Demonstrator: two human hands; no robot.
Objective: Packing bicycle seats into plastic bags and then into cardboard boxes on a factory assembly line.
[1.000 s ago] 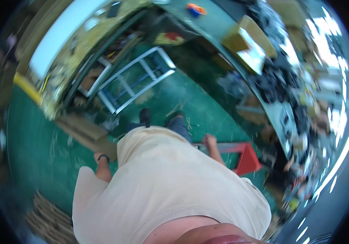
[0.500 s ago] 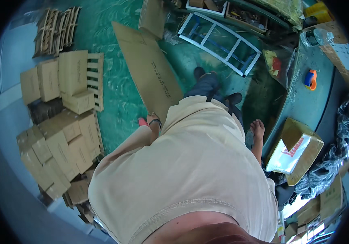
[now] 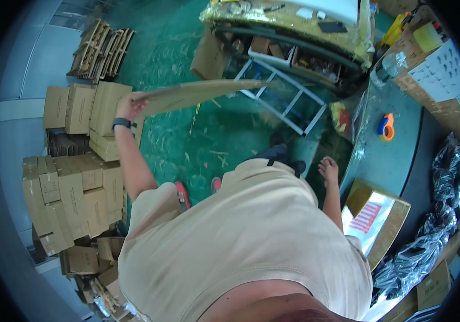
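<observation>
My left arm reaches out to the far left, a dark band on its wrist. My left hand (image 3: pixel 129 106) is closed on the left end of a flat brown cardboard sheet (image 3: pixel 192 97), which is raised above the green floor and seen nearly edge-on. Its far right end passes over a metal frame. Low at my right side hangs my right hand (image 3: pixel 328 170), fingers loosely bent and apart with nothing visible in them. It is near the edge of a green-topped workbench (image 3: pixel 396 107).
Stacked cartons (image 3: pixel 82 193) line the left, with wooden pallets (image 3: pixel 101 51) beyond. A blue-and-white metal frame (image 3: pixel 283 96) lies ahead beside a cluttered table (image 3: pixel 289 21). The bench bears an orange-and-blue tape dispenser (image 3: pixel 386 127) and an open carton (image 3: pixel 388 231). Red shoes (image 3: pixel 182 196) show on the floor.
My left hand has swung forward and outward, lifting the cardboard sheet from a slanting position to nearly level across the view. The right hand stays low by my side. The view has shifted.
</observation>
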